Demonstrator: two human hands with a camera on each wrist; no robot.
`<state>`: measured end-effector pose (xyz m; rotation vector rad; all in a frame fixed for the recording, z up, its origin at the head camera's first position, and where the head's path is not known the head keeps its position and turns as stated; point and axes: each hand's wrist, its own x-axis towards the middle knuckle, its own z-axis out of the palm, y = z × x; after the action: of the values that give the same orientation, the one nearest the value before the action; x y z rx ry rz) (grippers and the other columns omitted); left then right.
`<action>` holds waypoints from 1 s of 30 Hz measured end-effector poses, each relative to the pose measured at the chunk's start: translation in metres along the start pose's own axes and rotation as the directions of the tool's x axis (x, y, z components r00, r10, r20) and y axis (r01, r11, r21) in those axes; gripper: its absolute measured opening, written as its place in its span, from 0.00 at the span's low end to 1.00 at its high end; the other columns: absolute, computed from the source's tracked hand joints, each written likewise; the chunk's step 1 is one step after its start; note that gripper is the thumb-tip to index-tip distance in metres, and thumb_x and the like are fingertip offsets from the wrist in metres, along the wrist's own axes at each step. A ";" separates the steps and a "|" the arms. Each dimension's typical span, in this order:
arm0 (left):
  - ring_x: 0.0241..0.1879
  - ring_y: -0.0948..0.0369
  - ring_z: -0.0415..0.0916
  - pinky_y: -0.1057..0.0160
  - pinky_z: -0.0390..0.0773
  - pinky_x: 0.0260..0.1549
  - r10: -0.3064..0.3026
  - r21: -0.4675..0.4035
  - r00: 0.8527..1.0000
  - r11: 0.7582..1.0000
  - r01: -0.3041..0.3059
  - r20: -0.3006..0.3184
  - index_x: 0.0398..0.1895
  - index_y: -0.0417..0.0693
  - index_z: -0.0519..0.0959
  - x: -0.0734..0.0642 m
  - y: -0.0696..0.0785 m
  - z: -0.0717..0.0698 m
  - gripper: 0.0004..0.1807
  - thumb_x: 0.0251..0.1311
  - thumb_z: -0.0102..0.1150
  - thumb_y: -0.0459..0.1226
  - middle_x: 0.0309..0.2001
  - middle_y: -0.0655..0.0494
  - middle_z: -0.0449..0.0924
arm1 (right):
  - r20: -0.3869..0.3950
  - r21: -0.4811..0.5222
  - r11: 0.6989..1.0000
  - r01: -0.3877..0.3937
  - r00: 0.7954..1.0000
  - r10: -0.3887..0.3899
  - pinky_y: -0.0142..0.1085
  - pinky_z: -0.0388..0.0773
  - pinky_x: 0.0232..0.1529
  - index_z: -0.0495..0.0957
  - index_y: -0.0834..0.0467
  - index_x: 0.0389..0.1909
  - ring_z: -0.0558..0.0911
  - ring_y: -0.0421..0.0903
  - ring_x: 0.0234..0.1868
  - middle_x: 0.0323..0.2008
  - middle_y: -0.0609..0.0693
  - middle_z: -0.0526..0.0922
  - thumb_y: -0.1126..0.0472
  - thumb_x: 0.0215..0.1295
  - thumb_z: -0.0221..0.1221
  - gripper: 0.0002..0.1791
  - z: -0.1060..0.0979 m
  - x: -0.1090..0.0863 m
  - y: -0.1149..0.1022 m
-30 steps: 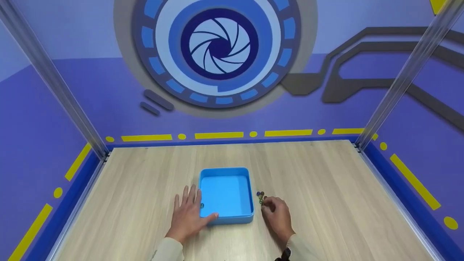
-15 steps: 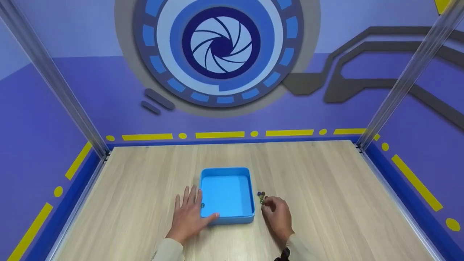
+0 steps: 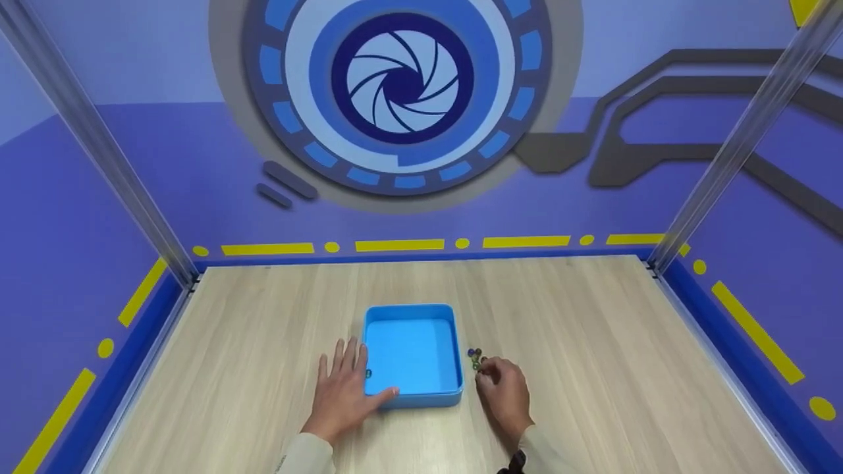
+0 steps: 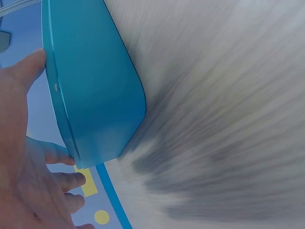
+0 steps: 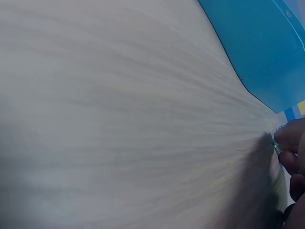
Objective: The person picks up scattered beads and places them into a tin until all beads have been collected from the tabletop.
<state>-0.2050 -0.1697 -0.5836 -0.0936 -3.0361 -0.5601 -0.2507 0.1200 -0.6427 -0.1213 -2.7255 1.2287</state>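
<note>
A square blue box (image 3: 428, 399) stands on the wood-grain table. My left hand (image 3: 339, 398) lies along its left side with fingers spread and straight, the thumb over the front rim. Inside the box, near those fingers, is one small marble (image 3: 368, 373). To the right of the box, several glass marbles (image 3: 475, 353) are clustered on the tabletop. My right hand (image 3: 507, 398) is down at this cluster, thumb and forefinger curled together. In the right wrist view its fingertips (image 5: 289, 134) pinch a clear greenish marble (image 5: 277, 146), partly hidden, low at the table.
Blue-purple printed walls (image 3: 421, 224) with yellow marks enclose the table (image 3: 579, 316) at the back and sides. Clear upright posts (image 3: 744, 131) stand at the rear corners. A dark band (image 3: 517, 461) circles the right wrist.
Both hands, the box and the marbles keep nearly the same places. The head view has shifted very slightly.
</note>
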 end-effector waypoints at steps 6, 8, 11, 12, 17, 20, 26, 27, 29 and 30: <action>0.77 0.43 0.42 0.34 0.41 0.70 -0.003 -0.019 1.000 1.000 0.004 0.015 0.73 0.41 0.58 0.000 0.000 0.000 0.57 0.50 0.56 0.70 0.76 0.42 0.51 | 0.001 -0.028 1.000 -0.008 1.000 0.008 0.45 0.76 0.50 0.81 0.54 0.38 0.79 0.46 0.45 0.40 0.49 0.82 0.67 0.57 0.64 0.08 0.000 -0.002 0.000; 0.76 0.43 0.42 0.34 0.41 0.70 -0.004 -0.020 1.000 1.000 0.005 0.018 0.73 0.41 0.58 -0.001 0.000 0.000 0.57 0.50 0.55 0.71 0.76 0.42 0.51 | -0.001 -0.032 0.999 -0.009 1.000 0.009 0.45 0.76 0.49 0.81 0.54 0.38 0.79 0.46 0.45 0.40 0.48 0.82 0.67 0.58 0.63 0.08 0.000 -0.002 0.000; 0.77 0.43 0.42 0.35 0.41 0.70 -0.006 -0.017 1.000 1.000 0.007 0.025 0.73 0.41 0.57 0.000 0.000 -0.001 0.58 0.49 0.53 0.73 0.76 0.42 0.51 | -0.007 -0.021 1.000 -0.013 1.000 0.013 0.44 0.76 0.50 0.81 0.54 0.38 0.79 0.45 0.45 0.40 0.48 0.82 0.67 0.57 0.63 0.08 0.000 -0.002 0.000; 0.76 0.43 0.42 0.34 0.41 0.70 -0.005 -0.016 1.000 1.000 0.006 0.026 0.73 0.41 0.57 0.000 0.000 -0.001 0.59 0.49 0.52 0.73 0.76 0.42 0.51 | -0.009 -0.018 1.000 -0.016 1.000 0.016 0.44 0.76 0.50 0.81 0.54 0.37 0.79 0.45 0.45 0.40 0.48 0.82 0.67 0.57 0.63 0.08 0.000 -0.002 0.000; 0.77 0.43 0.42 0.34 0.41 0.70 -0.010 -0.010 0.999 1.000 0.010 0.032 0.74 0.41 0.57 -0.001 0.000 -0.002 0.60 0.48 0.51 0.75 0.76 0.42 0.51 | -0.006 0.007 1.000 -0.020 1.000 0.020 0.42 0.76 0.49 0.81 0.53 0.37 0.79 0.44 0.44 0.39 0.47 0.82 0.67 0.57 0.64 0.09 -0.003 -0.003 -0.001; 0.76 0.43 0.43 0.34 0.42 0.70 -0.012 -0.001 1.000 1.000 0.012 0.028 0.74 0.41 0.57 -0.001 0.000 -0.001 0.60 0.48 0.51 0.75 0.76 0.42 0.51 | 0.005 0.024 1.000 -0.012 1.000 0.012 0.42 0.75 0.47 0.81 0.53 0.36 0.78 0.43 0.43 0.38 0.47 0.82 0.67 0.56 0.64 0.08 -0.005 -0.004 -0.002; 0.76 0.43 0.42 0.34 0.41 0.70 -0.011 -0.019 1.000 1.000 0.011 0.024 0.73 0.41 0.57 -0.001 0.001 -0.002 0.58 0.49 0.55 0.71 0.75 0.41 0.52 | 0.018 0.041 0.999 -0.013 1.000 0.013 0.41 0.75 0.47 0.81 0.54 0.36 0.78 0.43 0.42 0.38 0.47 0.82 0.66 0.57 0.64 0.07 -0.008 -0.004 -0.005; 0.76 0.43 0.42 0.34 0.41 0.70 -0.010 -0.022 1.000 1.000 0.011 0.024 0.73 0.40 0.57 -0.001 0.001 -0.002 0.57 0.50 0.55 0.71 0.75 0.41 0.51 | 0.016 0.044 0.999 -0.011 1.000 0.011 0.41 0.76 0.47 0.81 0.54 0.36 0.78 0.43 0.42 0.39 0.47 0.82 0.66 0.58 0.64 0.07 -0.009 -0.005 -0.006; 0.76 0.42 0.42 0.34 0.41 0.70 -0.010 -0.030 1.000 0.999 0.010 0.024 0.73 0.40 0.57 -0.001 0.002 -0.002 0.57 0.50 0.56 0.70 0.75 0.41 0.51 | 0.010 0.047 0.999 -0.008 1.000 0.007 0.42 0.76 0.48 0.81 0.53 0.36 0.78 0.43 0.43 0.39 0.47 0.82 0.66 0.58 0.63 0.07 -0.009 -0.005 -0.006; 0.76 0.42 0.42 0.34 0.40 0.70 -0.009 -0.033 1.000 0.999 0.010 0.022 0.73 0.40 0.57 -0.001 0.002 -0.002 0.57 0.50 0.56 0.70 0.75 0.41 0.52 | 0.003 0.049 0.999 -0.004 1.000 0.004 0.42 0.76 0.48 0.81 0.53 0.36 0.78 0.43 0.43 0.39 0.47 0.82 0.66 0.58 0.63 0.07 -0.010 -0.006 -0.007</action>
<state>-0.2038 -0.1689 -0.5809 -0.0878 -3.0508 -0.6144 -0.2433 0.1218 -0.6320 -0.1195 -2.6963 1.2972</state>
